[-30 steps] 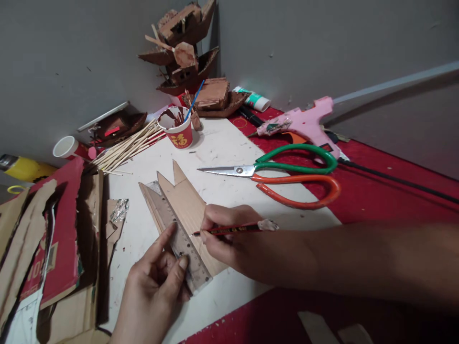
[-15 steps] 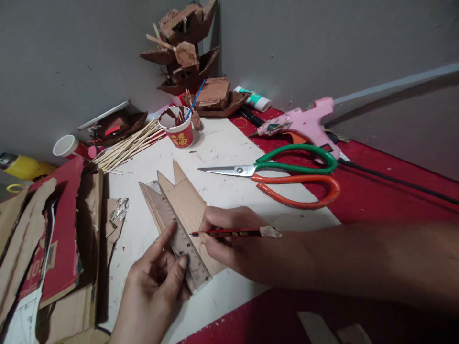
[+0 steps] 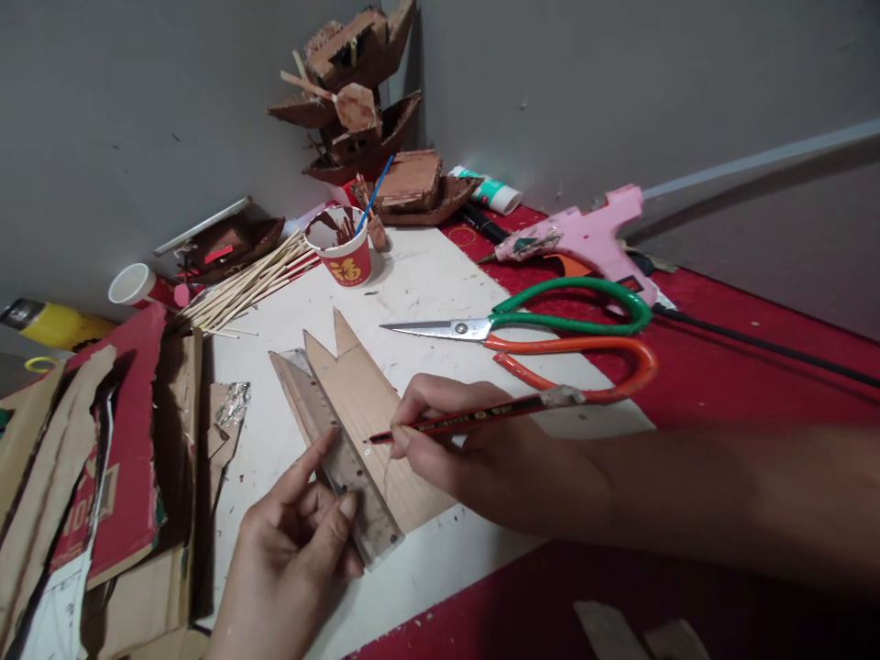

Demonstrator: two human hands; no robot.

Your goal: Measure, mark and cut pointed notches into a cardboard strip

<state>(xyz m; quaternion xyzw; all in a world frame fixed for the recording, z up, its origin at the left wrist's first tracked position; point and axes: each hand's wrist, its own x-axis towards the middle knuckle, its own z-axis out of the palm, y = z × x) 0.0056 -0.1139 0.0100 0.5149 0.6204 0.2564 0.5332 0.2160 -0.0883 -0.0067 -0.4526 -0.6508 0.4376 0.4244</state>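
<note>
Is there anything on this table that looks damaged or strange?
The pencil in the right hand has a lumpy greyish covering on its blunt end. At left, the red cardboard has ragged edges, as if torn.

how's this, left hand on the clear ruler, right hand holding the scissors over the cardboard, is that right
Not quite: the head view shows the right hand holding a pencil over the cardboard, not scissors. The left hand is on the clear ruler.

Craft workspace, scissors (image 3: 481, 328), glue gun (image 3: 584, 234), cardboard model boats (image 3: 405, 192)
</note>
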